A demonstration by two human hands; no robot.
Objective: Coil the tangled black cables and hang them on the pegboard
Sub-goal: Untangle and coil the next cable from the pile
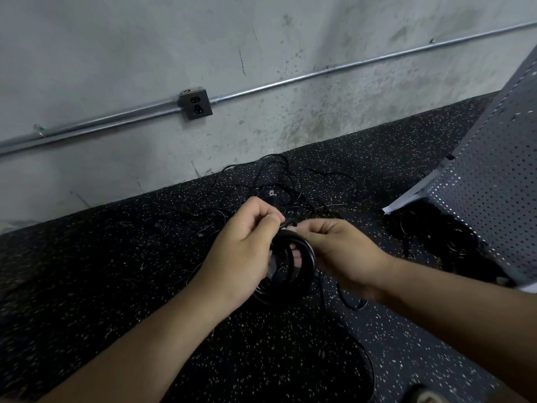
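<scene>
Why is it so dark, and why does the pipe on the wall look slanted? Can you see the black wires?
Head view: dim, bluish light, no glare. The wide lens tilts and bends the wall pipe. The coil held by the left hand and right hand shows up, but the loose cables nearly vanish against the dark speckled floor.

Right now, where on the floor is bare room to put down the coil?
Bare floor lies far left of the left hand, up to the wall. A second patch runs along the wall between the tangled cables and the pegboard. Crowded: the tangle itself, and the coils under the pegboard.
</scene>
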